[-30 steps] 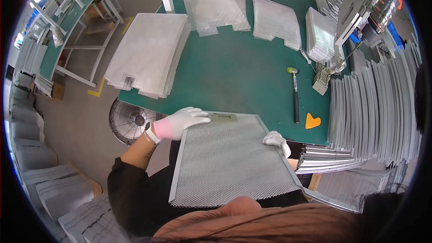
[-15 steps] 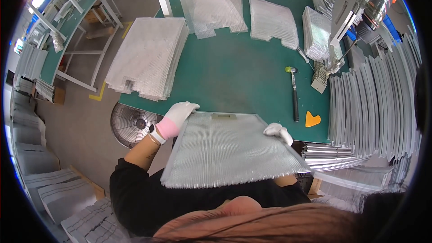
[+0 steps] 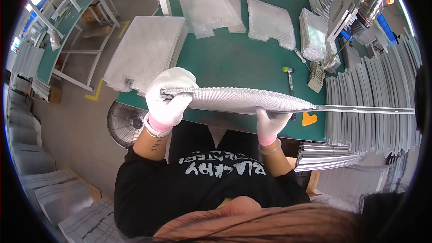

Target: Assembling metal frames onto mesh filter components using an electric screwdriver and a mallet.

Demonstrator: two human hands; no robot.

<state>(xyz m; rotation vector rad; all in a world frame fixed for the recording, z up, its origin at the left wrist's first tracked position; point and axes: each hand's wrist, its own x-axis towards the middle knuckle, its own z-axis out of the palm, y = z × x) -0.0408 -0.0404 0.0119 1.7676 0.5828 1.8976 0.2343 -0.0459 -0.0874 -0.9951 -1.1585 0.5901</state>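
Observation:
A silver mesh filter panel [image 3: 243,99] is held up in front of me, seen almost edge-on, its ribbed edge bowed. My left hand [image 3: 170,96], in a white glove with a pink cuff, is closed around its left end. My right hand [image 3: 272,123], gloved alike, grips the near side right of the middle; its fingers are partly hidden by the panel. From the panel's right corner a long, thin metal frame strip [image 3: 366,109] sticks out to the right, over a row of grey strips. Beyond the panel is a green-topped table [image 3: 216,63].
Mesh sheet stacks lie at left [image 3: 139,49], far middle [image 3: 213,11] and far right [image 3: 272,22]. A mallet [image 3: 288,70], a screwdriver [image 3: 300,56] and a yellow scraper [image 3: 309,118] lie near a machine arm [image 3: 344,15]. Grey strips [image 3: 369,90] crowd the right; a floor fan [image 3: 128,123] stands left.
The panel has been lifted and tipped from facing me to nearly edge-on. My left hand has shifted its grip to the left end, and my right hand now holds from the near side.

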